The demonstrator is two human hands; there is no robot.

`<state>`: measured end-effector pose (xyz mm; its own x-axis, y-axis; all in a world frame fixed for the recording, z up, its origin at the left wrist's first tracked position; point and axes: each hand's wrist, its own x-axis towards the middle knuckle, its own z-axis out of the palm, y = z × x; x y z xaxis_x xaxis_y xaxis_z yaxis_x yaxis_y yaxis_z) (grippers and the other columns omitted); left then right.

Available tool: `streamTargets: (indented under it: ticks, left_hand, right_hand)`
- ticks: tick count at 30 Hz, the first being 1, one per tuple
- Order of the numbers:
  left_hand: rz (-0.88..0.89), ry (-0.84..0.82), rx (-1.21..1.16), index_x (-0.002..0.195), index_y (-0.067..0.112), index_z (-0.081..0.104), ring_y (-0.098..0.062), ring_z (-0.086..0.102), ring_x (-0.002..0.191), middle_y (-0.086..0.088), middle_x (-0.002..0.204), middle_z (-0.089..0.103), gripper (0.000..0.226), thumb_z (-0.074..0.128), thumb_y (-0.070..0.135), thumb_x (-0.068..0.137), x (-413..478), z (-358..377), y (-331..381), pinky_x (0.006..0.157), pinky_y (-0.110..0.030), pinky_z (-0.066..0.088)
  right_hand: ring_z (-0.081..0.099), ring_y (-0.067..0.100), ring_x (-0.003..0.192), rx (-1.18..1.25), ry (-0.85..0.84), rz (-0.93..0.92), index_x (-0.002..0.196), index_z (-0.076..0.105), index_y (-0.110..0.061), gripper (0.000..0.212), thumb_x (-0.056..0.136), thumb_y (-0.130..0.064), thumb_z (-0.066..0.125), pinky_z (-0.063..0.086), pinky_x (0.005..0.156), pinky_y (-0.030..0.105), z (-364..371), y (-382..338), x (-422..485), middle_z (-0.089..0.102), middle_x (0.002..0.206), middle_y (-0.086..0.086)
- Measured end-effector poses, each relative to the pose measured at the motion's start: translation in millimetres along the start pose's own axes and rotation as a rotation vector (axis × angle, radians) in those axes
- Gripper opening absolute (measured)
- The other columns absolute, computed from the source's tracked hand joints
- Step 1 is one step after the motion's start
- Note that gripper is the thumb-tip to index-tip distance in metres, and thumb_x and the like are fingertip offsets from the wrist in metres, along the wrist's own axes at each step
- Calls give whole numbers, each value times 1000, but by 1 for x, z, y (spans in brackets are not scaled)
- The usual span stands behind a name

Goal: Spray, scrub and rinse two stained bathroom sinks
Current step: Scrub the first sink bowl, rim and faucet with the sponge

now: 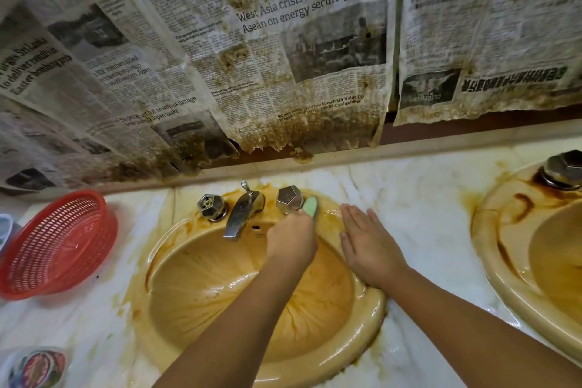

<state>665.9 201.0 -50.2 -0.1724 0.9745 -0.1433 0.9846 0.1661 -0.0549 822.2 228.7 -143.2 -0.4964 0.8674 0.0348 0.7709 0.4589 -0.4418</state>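
as left hand holds it, sponge juts beyond grip, beside knob

Most of the green sponge is hidden under the left hand; only the far tip shows. The right sink is cut by the right edge, and so is its knob. Near-left container cut by bottom edge, label blurred. Far-left object cut off, can't tell what. Newspaper small print unreadable.
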Motion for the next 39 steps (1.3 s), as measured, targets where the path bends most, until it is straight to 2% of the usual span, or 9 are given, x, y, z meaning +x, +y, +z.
streamTargets:
  ticks: [3,7,11,14,18,21,30,33,39]
  left_hand:
    - [149,-48,-14,136,10,53,-36,65,103,-10,112,61,34,47,18,103,-17,5,17,75,-40,49]
    - [-36,-27,-43,123,12,60,-31,60,85,-6,95,58,29,49,10,97,5,1,-4,65,-36,43]
    - [204,-19,51,145,11,44,-36,64,92,-10,108,58,43,44,14,102,-17,11,7,64,-38,42]
    - [25,-2,8,131,10,53,-30,56,80,-6,94,53,33,47,10,99,10,7,-7,62,-38,42]
    - [193,-38,56,142,10,46,-36,64,94,-11,108,59,42,47,12,100,-6,5,11,64,-38,41]
    - [53,-6,48,126,10,56,-29,59,79,-5,90,55,30,50,8,97,8,-3,-1,60,-36,43]
    - [58,-23,68,140,7,48,-33,66,94,-11,113,61,43,49,6,98,0,-2,-1,65,-37,43]
    - [213,-44,97,155,8,33,-36,66,100,-13,126,57,55,45,11,102,-25,8,10,66,-38,41]
    - [-25,162,114,160,15,29,-34,69,89,-9,128,60,57,43,20,105,-8,-7,-35,59,-36,41]
  right_hand:
    - [17,20,157,-1,-7,29,162,21,-6,77,97,-43,4,0,129,39,1,4,1,29,167,6]
    - [11,20,159,9,-16,31,162,19,-6,80,93,-41,1,-5,129,38,2,10,-1,25,169,6]
    - [7,14,159,34,-29,11,163,17,-9,80,91,-41,2,-11,127,32,2,17,-6,20,170,4]
    - [3,11,158,1,-41,2,164,13,-10,79,94,-43,1,-11,127,33,0,20,-11,16,171,2]
    - [0,9,158,-31,-69,6,165,9,-14,78,95,-46,-3,-10,127,34,-3,21,-11,12,172,-2]
    - [2,10,158,-36,-74,0,165,10,-14,74,99,-46,0,-9,127,35,-3,20,-10,14,172,-1]
    - [1,11,158,-61,-76,12,165,8,-15,77,97,-48,-4,-8,127,36,-3,19,-9,12,172,-1]
    - [0,10,158,-73,-91,17,165,5,-16,80,94,-49,-9,-6,128,38,-6,18,-7,10,172,-3]
    - [-1,13,159,-132,-104,27,165,-1,-21,69,101,-46,-1,-1,127,53,-3,4,11,1,173,-5]
